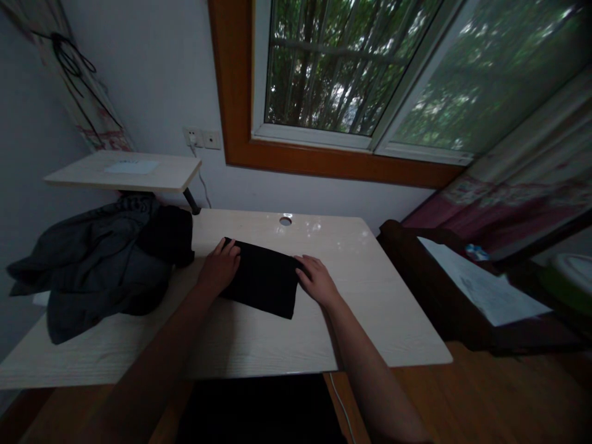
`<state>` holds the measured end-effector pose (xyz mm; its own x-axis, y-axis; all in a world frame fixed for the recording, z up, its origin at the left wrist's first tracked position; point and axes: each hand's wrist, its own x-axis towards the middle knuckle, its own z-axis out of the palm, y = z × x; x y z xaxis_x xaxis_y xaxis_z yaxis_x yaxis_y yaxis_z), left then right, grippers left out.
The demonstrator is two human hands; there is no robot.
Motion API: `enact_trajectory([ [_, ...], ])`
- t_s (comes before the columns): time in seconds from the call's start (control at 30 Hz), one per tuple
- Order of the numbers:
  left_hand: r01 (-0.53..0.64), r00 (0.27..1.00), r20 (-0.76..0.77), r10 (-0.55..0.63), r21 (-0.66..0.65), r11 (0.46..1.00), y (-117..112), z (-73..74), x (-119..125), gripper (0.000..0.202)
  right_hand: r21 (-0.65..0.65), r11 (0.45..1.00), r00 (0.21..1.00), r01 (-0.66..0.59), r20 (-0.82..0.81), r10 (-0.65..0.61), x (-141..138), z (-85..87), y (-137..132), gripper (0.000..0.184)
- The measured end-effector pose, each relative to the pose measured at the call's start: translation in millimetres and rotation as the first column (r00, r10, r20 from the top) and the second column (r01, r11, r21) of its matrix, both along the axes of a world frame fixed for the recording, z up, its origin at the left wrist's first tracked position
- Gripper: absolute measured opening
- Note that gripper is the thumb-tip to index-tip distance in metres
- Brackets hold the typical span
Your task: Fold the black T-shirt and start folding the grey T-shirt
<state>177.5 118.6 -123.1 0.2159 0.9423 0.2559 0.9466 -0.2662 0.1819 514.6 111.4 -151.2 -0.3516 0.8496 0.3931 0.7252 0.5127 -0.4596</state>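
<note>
A folded black cloth point(263, 280) lies flat on the pale wooden desk point(365, 296), roughly a rectangle set at a slight slant. At its far left corner, my left hand point(219, 268) has its fingers bent over the edge. The far right corner is between the thumb and fingers of my right hand point(318, 279). What kind of garment or fabric the black piece is, I cannot make out. Left of my left hand, a loose heap of dark grey and black clothing point(111, 253) rests on the desk.
A small raised shelf point(171, 166) with a sheet of paper point(132, 167) stands at the back left. The desk has a round cable hole point(285, 221) near the wall. To the right is a dark brown piece of furniture point(416, 280) bearing a large white sheet point(481, 283).
</note>
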Motion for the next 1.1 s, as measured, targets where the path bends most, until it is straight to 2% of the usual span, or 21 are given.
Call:
enact_trajectory([
  [0.17, 0.014, 1.0, 0.024, -0.014, -0.009, 1.0, -0.3, -1.4, -0.6, 0.045, -0.005, 1.0, 1.0, 0.003, -0.002, -0.003, -0.1, 0.6, -0.4, 0.044],
  [0.43, 0.0, 1.0, 0.021, 0.0, -0.026, 1.0, 1.8, -4.4, -1.2, 0.038, -0.006, 1.0, 1.0, 0.009, 0.005, -0.009, 0.6, -0.3, 0.2, 0.044],
  [0.67, -0.02, 0.998, 0.062, 0.022, -0.033, 0.999, -0.9, -0.3, -0.2, 0.028, -0.014, 1.0, 1.0, 0.01, 0.01, -0.01, 0.3, 0.7, 0.0, 0.044],
  [0.87, -0.002, 0.999, 0.051, 0.004, -0.041, 0.999, -1.5, 0.5, 0.3, 0.043, -0.016, 1.0, 1.0, 0.011, 0.011, -0.011, 0.4, 0.7, -0.3, 0.044],
  [1.1, -0.012, 0.998, 0.062, 0.014, -0.037, 0.999, -0.9, -1.0, -0.1, 0.031, -0.01, 1.0, 1.0, 0.013, 0.008, -0.013, 0.6, 0.2, 0.3, 0.044],
])
